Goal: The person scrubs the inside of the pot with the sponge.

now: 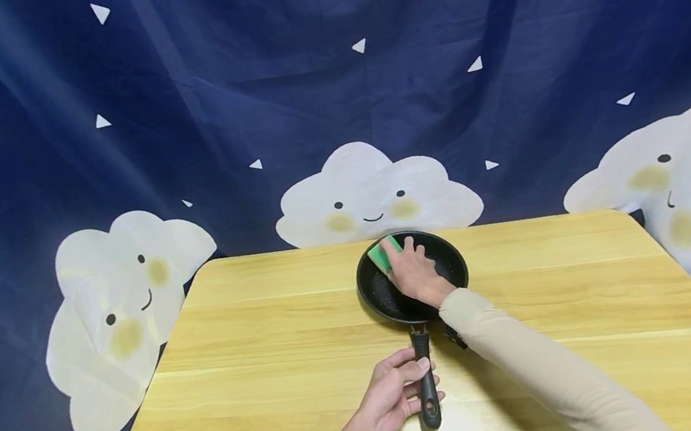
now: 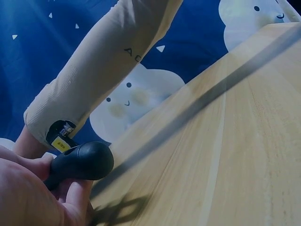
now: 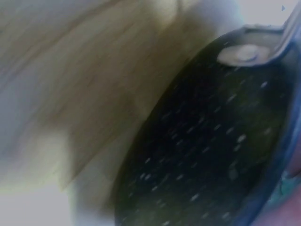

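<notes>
A black frying pan (image 1: 390,304) is over the far middle of the wooden table, its handle (image 1: 426,379) pointing toward me. My left hand (image 1: 390,393) grips that handle, thumb on top and fingers underneath. In the left wrist view the handle's rounded end (image 2: 94,161) sticks out of the left hand (image 2: 28,193). My right hand (image 1: 417,273) reaches into the pan and holds a green sponge (image 1: 379,258) against the inner left side. The pan's speckled black side (image 3: 202,141) and metal handle bracket (image 3: 249,54) fill much of the right wrist view.
The wooden table (image 1: 242,375) spreads to both sides of the pan. Behind its far edge hangs a dark blue curtain (image 1: 305,104) with white clouds and triangles. My right forearm (image 1: 541,357) crosses above the table, right of the handle.
</notes>
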Available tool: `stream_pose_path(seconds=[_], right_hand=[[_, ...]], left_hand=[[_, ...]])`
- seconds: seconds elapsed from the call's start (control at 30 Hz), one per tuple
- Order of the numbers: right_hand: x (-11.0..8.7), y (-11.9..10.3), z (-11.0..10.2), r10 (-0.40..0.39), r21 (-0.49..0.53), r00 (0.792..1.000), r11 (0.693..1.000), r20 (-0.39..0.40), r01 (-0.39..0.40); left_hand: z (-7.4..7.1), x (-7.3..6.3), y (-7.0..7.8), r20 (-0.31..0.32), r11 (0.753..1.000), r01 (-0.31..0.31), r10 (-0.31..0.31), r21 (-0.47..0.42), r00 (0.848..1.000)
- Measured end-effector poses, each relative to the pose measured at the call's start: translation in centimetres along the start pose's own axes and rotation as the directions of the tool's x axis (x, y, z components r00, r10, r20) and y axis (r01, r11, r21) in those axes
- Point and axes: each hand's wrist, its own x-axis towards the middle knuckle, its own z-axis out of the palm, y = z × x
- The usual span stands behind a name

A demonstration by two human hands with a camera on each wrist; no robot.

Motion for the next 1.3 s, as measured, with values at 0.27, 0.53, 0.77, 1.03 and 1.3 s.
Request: stream_pose_path(seconds=[0.27,0.53,0.77,1.03,1.3], right_hand=[[-0.2,0.6,0.0,-0.029,-0.152,0.999,0.988,-0.033,0.024],[-0.1,1.3,-0.3,-0.029,-0.222,1.000,0.975,-0.009,0.026],[-0.5,2.1,-0.8,-0.038,-0.256,0.999,0.966,0.018,0.041],[-1.3,3.1,-1.9,-0.071,-0.323,0.996,0.942,0.060,0.087],[-1.8,3.4,-2.6,-0.099,-0.369,0.992,0.921,0.083,0.123]], left_hand=[[0.1,0.0,0.0,-0.015,1.000,-0.006,0.006,-0.002,1.000],[0.1,-0.2,0.2,-0.024,1.000,-0.005,0.005,0.008,1.000],[0.2,-0.1,0.3,-0.017,1.000,-0.008,0.009,0.011,1.000],[0.2,-0.2,0.1,-0.004,1.000,-0.009,0.009,0.013,1.000],[0.1,-0.2,0.1,-0.022,1.000,-0.001,0.002,0.012,1.000]])
